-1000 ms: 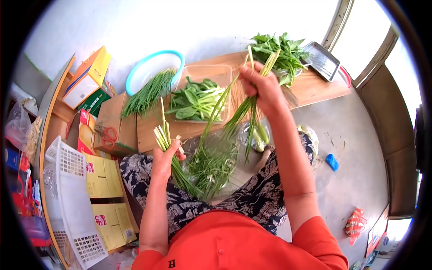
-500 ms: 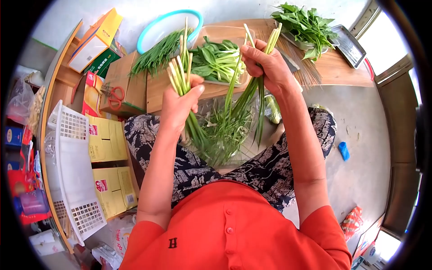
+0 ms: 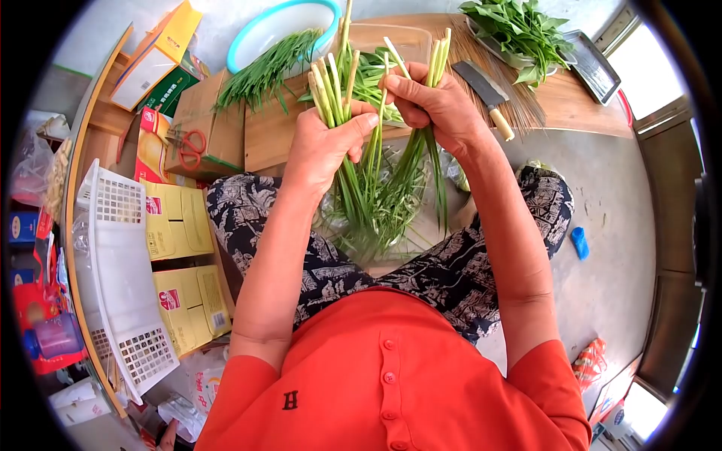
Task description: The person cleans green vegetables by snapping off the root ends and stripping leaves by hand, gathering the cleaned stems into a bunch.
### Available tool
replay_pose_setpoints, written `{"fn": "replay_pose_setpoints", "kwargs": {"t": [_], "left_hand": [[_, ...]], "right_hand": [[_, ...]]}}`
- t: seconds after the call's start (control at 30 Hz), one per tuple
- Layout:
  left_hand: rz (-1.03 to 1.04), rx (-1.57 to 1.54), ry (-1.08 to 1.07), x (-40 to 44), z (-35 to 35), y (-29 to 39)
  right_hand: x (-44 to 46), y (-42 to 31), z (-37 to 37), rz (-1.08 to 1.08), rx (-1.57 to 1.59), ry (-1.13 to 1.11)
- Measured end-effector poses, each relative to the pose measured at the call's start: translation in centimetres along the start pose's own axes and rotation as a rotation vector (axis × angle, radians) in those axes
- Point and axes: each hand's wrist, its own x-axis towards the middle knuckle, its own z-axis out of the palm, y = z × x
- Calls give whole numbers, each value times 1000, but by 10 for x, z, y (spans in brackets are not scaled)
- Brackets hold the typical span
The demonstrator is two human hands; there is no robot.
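My left hand (image 3: 325, 143) is closed round a bunch of green stalks (image 3: 329, 90), pale ends up and leaves hanging down. Close beside it on the right, my right hand (image 3: 436, 105) grips a smaller bunch of green stalks (image 3: 438, 60), with one pale stalk between its thumb and forefinger. Below both hands, loose green leaves (image 3: 376, 229) lie in a heap between the knees. Behind the hands, a clear tray (image 3: 410, 36) of leafy greens is partly hidden.
Long green stalks (image 3: 267, 71) lie by a blue-rimmed basin (image 3: 239, 56). A knife (image 3: 481, 84), leafy greens (image 3: 519, 34) and a metal tray (image 3: 594, 68) are on the wooden board (image 3: 571, 113). Red scissors (image 3: 193, 149) stand at a cardboard box (image 3: 226, 135).
My left hand has risen and moved right with its bunch, and now almost meets my right hand. My right hand has come lower. The knife shows more fully.
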Motion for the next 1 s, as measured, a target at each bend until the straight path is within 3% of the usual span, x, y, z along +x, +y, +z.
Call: {"fn": "replay_pose_setpoints", "kwargs": {"t": [0.37,0.6,0.83,1.0], "left_hand": [[100,-92,169,0,-10,-11],[233,235,350,-3,2,-13],[210,77,301,-3,3,-12],[250,217,378,-1,3,-19]], "right_hand": [[-5,18,21,29,-159,46],[-5,22,22,82,-186,87],[-5,27,20,120,-66,70],[-6,25,19,153,-60,50]]}}
